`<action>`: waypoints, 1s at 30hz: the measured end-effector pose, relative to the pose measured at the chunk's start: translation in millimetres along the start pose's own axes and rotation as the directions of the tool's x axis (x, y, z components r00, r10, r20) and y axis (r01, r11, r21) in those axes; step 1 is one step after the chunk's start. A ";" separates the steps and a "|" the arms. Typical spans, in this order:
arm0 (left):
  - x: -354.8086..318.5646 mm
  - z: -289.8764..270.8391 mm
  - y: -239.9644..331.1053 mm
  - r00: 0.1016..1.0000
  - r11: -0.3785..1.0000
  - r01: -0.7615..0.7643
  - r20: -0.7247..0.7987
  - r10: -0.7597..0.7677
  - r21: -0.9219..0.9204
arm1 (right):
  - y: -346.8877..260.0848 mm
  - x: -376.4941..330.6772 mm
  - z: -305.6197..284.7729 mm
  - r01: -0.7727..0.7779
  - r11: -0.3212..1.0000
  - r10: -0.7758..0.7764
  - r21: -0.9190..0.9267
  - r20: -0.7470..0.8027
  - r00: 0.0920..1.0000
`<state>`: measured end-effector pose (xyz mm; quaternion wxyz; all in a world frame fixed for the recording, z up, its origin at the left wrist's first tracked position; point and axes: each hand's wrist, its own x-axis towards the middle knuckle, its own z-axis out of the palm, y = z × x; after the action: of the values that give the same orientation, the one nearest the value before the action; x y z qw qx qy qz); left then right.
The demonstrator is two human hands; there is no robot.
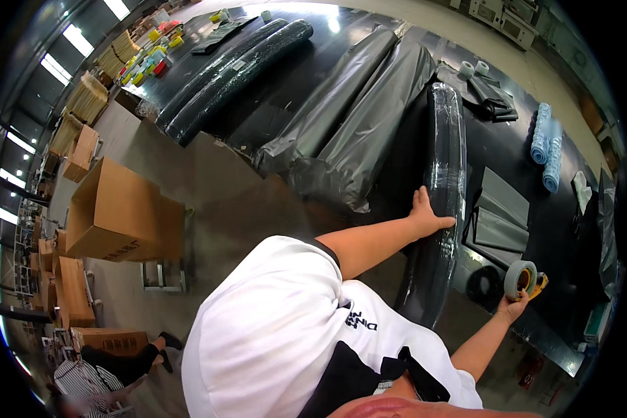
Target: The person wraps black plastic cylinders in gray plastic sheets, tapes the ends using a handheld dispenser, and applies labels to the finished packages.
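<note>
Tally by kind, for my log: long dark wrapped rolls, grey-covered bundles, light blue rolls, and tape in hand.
Long dark rolls in clear wrap: 3, one touched by the left hand
Long grey-covered bundles: 2
Light blue rolls: 2
Tape roll in the right hand: 1
Total: 8

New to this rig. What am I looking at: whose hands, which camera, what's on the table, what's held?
No machine here, just a person working bare-handed. The one picture comes from a head-worn fisheye camera looking down, so straight edges bend. The left hand lies spread on a plastic-wrapped dark roll. The right hand holds a yellow tape dispenser with a roll of tape. The black table also bears long grey plastic-covered bundles, two blue rolls and folded grey sheets.
</note>
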<state>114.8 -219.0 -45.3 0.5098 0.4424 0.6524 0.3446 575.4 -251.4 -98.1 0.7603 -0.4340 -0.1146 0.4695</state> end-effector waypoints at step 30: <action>-10.7 -10.0 28.7 0.987 0.914 0.029 0.159 0.039 -0.405 | 40.5 27.4 191.0 0.803 -0.568 0.502 -0.180 0.697 0.511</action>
<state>112.6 -218.3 -13.1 0.6413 0.3554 0.5214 0.4365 454.0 -116.2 -21.5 -0.0748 -0.5229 -0.8483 -0.0368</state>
